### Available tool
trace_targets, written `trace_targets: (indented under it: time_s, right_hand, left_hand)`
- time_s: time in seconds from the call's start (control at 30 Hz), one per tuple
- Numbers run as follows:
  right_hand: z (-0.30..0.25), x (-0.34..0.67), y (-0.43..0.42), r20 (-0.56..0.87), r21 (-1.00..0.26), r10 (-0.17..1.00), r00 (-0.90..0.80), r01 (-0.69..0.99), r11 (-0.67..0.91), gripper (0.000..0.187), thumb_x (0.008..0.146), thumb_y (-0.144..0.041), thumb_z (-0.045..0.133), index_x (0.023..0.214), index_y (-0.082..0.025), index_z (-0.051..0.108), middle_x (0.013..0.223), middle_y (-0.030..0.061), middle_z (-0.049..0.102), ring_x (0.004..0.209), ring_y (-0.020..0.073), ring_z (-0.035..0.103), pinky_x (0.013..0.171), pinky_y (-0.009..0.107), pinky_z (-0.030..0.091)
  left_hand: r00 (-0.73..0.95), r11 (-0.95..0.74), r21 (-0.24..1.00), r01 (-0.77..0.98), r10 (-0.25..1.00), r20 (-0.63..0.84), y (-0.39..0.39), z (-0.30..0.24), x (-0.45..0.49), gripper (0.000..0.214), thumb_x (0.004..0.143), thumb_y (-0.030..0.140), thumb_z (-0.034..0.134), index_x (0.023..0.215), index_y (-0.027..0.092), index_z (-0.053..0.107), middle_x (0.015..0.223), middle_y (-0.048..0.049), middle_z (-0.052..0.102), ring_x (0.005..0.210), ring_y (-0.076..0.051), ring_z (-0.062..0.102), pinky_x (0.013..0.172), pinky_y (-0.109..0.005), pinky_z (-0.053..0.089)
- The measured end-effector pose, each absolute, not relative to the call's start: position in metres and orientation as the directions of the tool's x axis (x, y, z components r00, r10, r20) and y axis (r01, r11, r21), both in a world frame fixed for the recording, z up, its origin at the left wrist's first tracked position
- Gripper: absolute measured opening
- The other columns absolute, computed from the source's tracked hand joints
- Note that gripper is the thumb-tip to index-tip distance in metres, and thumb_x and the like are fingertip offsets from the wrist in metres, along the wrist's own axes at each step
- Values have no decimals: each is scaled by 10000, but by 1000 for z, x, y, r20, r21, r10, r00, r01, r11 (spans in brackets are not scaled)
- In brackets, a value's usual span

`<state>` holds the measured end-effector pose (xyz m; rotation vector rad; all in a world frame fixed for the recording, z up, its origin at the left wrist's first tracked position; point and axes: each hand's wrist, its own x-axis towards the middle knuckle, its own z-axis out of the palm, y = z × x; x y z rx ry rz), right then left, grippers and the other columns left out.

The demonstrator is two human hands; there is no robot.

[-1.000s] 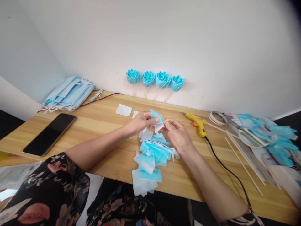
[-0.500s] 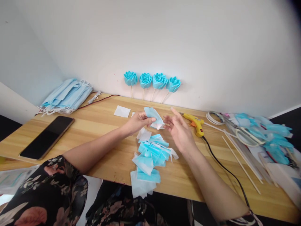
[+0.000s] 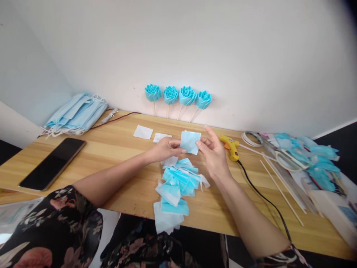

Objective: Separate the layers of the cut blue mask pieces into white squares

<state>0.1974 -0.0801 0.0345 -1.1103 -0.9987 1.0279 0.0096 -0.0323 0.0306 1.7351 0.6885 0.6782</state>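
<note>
A small square of light-blue mask fabric [image 3: 190, 142] is held up flat between both hands, above the table. My left hand [image 3: 165, 149] pinches its lower left edge between thumb and fingers. On the right side, my right hand [image 3: 213, 150] grips it with the thumb in front, while the index finger points up and away. Below the hands lies a loose pile of cut blue and white fabric pieces [image 3: 178, 182], some hanging over the table's front edge. Two white fabric pieces [image 3: 143, 131] lie just beyond my left hand.
Several blue fabric roses [image 3: 187, 96] on sticks lean against the wall. A yellow glue gun [image 3: 231, 147] with a black cord lies right of my hand. Scissors [image 3: 290, 160], thin sticks [image 3: 281, 191] and blue scraps are farther right. A phone [image 3: 52, 163] and stacked masks [image 3: 75, 113] lie left.
My right hand has closed on the fabric's right side, where its fingers were loose before. The tilted, curled piece is now spread flat and faces me. The view has shifted slightly.
</note>
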Motion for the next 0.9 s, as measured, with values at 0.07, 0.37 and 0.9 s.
trace_targets:
  time_s: [0.07,0.37,0.9]
  right_hand:
    - [35,199,-79,119,-980,962,245,-128,154,717,712,-306,767,1385,-313,520,830,-45,667,775,119,634,754,269,519]
    - [36,193,-86,110,-984,986,128,-126,126,711,729,-338,771,1386,-327,500,867,-21,691,788,161,648,735,316,539]
    - [30,193,-86,286,-953,955,76,125,276,692,867,-309,628,1500,-319,347,939,9,724,827,171,666,794,364,557]
  left_hand:
    - [631,-238,963,127,768,107,-30,29,9,362,828,477,640,722,131,657,633,20,552,610,-109,493,590,-235,381]
    - [561,-39,976,-215,813,156,-32,31,10,732,821,642,612,1380,193,465,1055,-93,641,937,-196,618,790,-305,488]
    - [463,31,953,-301,879,117,-32,34,14,721,766,220,724,1414,217,407,830,4,638,648,-103,603,611,-234,483]
